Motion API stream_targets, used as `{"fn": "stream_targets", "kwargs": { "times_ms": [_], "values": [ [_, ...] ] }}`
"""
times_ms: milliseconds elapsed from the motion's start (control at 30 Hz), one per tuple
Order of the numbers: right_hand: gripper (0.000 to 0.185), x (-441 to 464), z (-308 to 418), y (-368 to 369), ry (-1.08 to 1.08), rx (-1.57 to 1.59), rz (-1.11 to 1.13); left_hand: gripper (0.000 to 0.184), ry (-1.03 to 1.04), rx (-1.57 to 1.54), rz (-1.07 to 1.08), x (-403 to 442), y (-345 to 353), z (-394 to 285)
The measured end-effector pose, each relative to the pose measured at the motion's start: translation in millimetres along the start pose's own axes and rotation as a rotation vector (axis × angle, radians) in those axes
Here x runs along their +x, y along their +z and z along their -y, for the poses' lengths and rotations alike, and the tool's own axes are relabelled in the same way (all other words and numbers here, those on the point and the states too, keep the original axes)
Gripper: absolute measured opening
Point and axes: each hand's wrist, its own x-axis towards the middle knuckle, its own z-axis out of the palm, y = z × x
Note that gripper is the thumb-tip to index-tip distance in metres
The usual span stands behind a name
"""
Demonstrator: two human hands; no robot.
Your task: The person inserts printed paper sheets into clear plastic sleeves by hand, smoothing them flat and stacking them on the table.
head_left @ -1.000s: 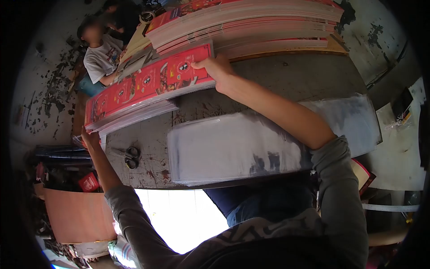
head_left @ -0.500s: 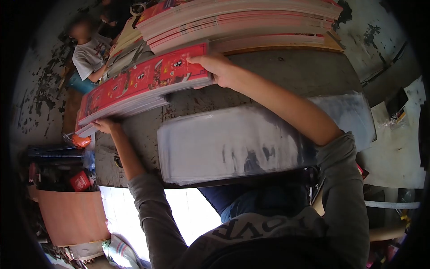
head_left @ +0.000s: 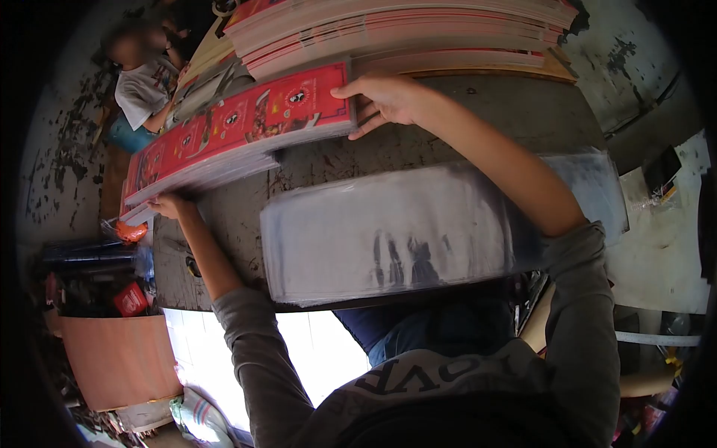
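Observation:
A long stack of red printed sheets (head_left: 246, 112) with food pictures lies at the far left of the dark table, its front edge overhanging another pile. My left hand (head_left: 170, 205) grips the stack's near left corner, thumb on the edge. At the right end, my right hand (head_left: 388, 98) is open with its fingers spread. The thumb tip reaches the stack's top right edge and the other fingertips are close beside the end. Closer to my body lies a pile of clear plastic sleeves (head_left: 381, 231), shiny and flat.
Tall stacks of printed sheets (head_left: 396, 33) rise at the back of the table (head_left: 485, 112). Another person (head_left: 142, 86) is at the far left. A brown carton (head_left: 119, 358) stands on the floor at left, and more clear plastic (head_left: 590, 187) lies right.
My right hand has loosened from the top of the stack and moved slightly right, its fingers now spread. My left hand keeps its grip on the near left corner.

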Motion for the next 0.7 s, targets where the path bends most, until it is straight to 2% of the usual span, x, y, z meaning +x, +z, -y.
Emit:
{"fn": "stream_targets", "kwargs": {
  "times_ms": [167,300,367,500,700],
  "values": [
    [0.043,3,2,-2,-0.049,-0.006,0.041,0.049,0.056,0.203,0.007,3,-5,1],
    [0.04,5,1,-2,-0.062,0.009,0.039,0.048,0.102,0.192,0.047,16,-6,13],
    [0.039,6,1,-1,-0.062,0.009,0.026,0.047,0.145,0.357,0.022,18,-8,13],
    [0.038,4,1,0,-0.063,0.025,0.016,0.046,0.169,0.341,0.01,16,-6,13],
    [0.038,6,-14,-1,-0.147,0.111,-0.01,0.045,0.087,0.306,0.025,12,-7,8]
  ]
}}
